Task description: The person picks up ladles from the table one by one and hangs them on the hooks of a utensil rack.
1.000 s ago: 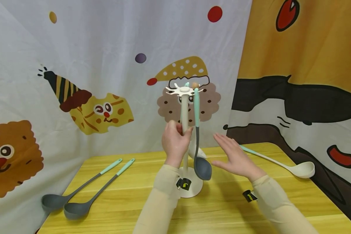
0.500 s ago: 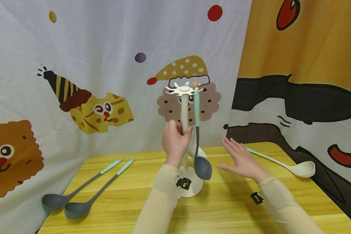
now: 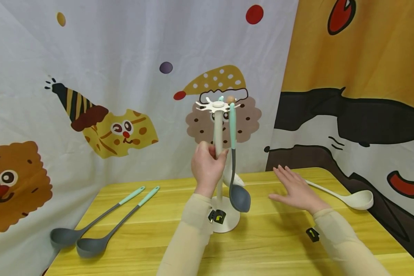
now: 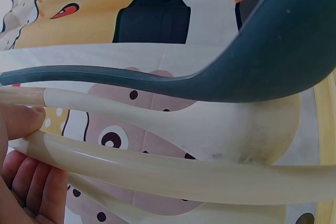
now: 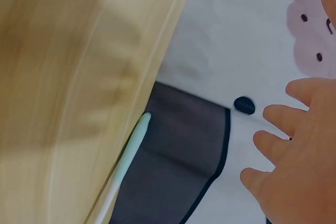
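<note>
My left hand [image 3: 207, 168] grips the cream post [image 3: 219, 132] of an upright utensil stand, its thumb and fingers around it in the left wrist view. From the stand's top rack hangs a dark grey ladle [image 3: 240, 199] with a mint handle, just right of the post. Behind it hangs a white utensil [image 4: 226, 129] with a wooden-looking handle, partly hidden. A further mint handle tip [image 3: 221, 98] shows at the rack's back. My right hand [image 3: 294, 189] holds nothing, fingers spread, above the table between the stand and a white ladle [image 3: 358, 200], overlapping that ladle's handle in the head view.
Two dark grey ladles with mint handles, one nearer [image 3: 93, 247] and one beside it [image 3: 63, 237], lie at the table's left. The stand's round base [image 3: 227, 224] sits mid-table. A printed curtain [image 3: 151, 34] hangs close behind the wooden table [image 3: 141, 222].
My right hand has drawn away from the hanging grey ladle, rightward and slightly down, toward the white ladle. My left hand stays on the post, and the stand has not moved.
</note>
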Demonstrator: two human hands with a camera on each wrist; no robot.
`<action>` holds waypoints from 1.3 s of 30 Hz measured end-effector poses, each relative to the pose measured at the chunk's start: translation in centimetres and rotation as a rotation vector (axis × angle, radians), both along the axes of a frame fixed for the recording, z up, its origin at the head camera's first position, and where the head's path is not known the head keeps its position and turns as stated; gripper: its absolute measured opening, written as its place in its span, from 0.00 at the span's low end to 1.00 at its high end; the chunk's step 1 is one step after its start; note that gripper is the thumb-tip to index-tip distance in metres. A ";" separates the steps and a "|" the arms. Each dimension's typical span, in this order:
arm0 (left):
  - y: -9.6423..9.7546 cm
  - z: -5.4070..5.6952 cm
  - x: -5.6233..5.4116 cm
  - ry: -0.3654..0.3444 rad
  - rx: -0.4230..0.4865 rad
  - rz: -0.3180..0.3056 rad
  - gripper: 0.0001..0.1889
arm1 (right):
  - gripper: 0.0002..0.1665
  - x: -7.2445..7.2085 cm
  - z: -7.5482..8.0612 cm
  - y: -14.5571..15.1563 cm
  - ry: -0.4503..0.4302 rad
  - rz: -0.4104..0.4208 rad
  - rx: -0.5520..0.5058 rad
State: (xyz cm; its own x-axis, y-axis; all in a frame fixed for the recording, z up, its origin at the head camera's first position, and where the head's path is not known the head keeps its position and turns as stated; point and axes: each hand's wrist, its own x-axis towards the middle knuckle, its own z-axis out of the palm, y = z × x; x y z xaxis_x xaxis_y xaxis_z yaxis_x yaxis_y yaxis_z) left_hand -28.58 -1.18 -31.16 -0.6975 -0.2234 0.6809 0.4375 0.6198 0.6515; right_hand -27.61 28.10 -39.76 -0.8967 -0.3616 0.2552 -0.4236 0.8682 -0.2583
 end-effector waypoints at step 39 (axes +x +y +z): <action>0.0 0.1 0.1 -0.017 0.013 -0.016 0.17 | 0.62 -2.2 -1.9 10.5 -0.172 -0.245 0.118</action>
